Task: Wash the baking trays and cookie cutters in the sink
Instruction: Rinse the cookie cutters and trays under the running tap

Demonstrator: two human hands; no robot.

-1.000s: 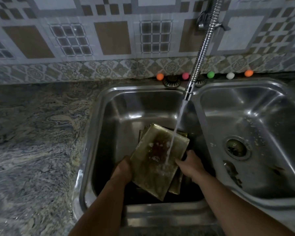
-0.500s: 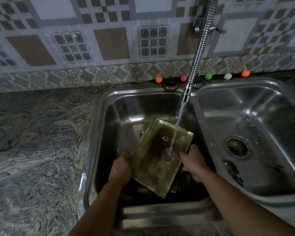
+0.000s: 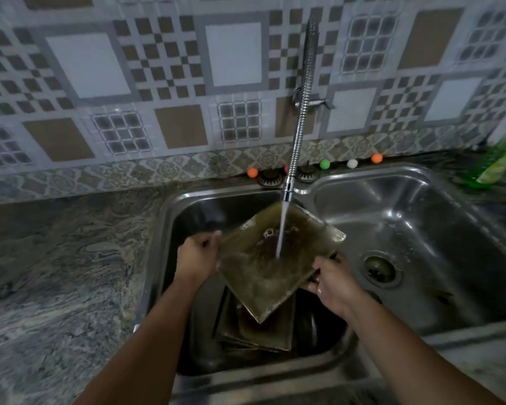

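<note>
A square, greasy brown baking tray [image 3: 263, 270] is held tilted over the left sink basin [image 3: 176, 217], under the running water from the flexible tap [image 3: 300, 121]. My left hand [image 3: 197, 257] grips its left edge and my right hand [image 3: 332, 283] grips its right edge. The stream strikes the tray's middle. Below it, more dark trays [image 3: 254, 331] lie stacked at the bottom of the basin. No cookie cutters can be made out.
The right basin [image 3: 421, 229] holds only its drain [image 3: 380, 270]. Small coloured balls [image 3: 324, 164] line the ledge behind the sink. A green bottle [image 3: 497, 165] lies at the far right. Marbled stone counter [image 3: 56, 258] stretches to the left.
Both hands have lifted the tray higher out of the basin, closer to the tap's mouth. The stacked trays beneath have come into sight. The view has tilted upward.
</note>
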